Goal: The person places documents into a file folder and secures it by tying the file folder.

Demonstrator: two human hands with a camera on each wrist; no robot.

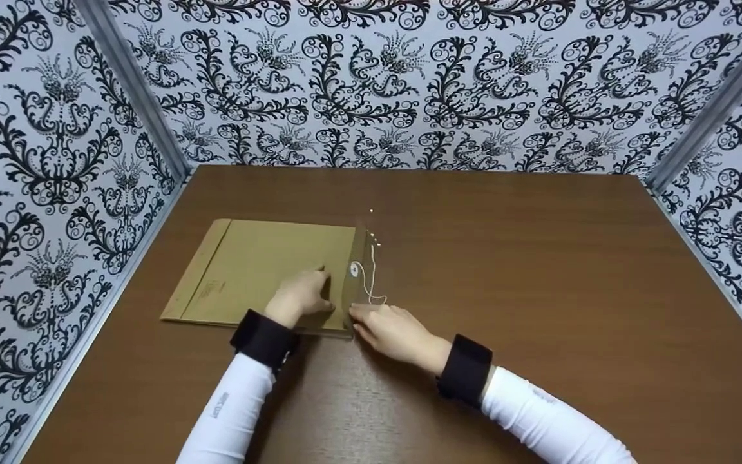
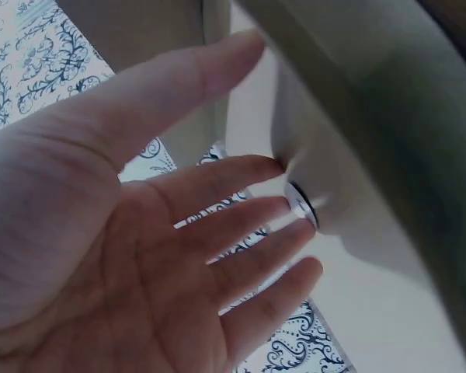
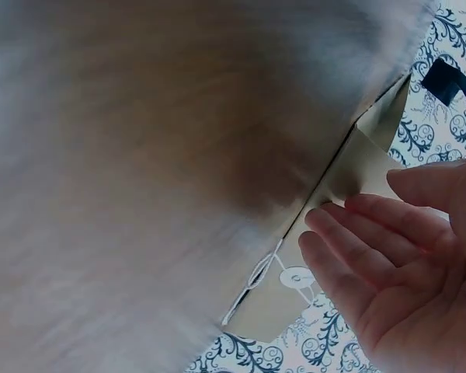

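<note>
A brown paper envelope (image 1: 281, 258) with a string-and-button closure lies flat on the table, its folded flap along the right side. A white button (image 1: 354, 269) sits on the flap, and a loose white string (image 1: 373, 277) trails from it onto the wood. My left hand (image 1: 300, 293) rests on the envelope's face, left of the flap, fingers extended and thumb spread. At the flap's near end, my right hand (image 1: 393, 328) touches the edge with its fingertips. In the right wrist view its fingers (image 3: 373, 252) are nearly straight beside the button (image 3: 297, 277).
Several tiny white bits (image 1: 374, 240) lie on the brown table (image 1: 538, 270) by the far end of the flap. Patterned walls (image 1: 409, 84) stand behind and on both sides, with grey metal posts (image 1: 133, 84) at the corners.
</note>
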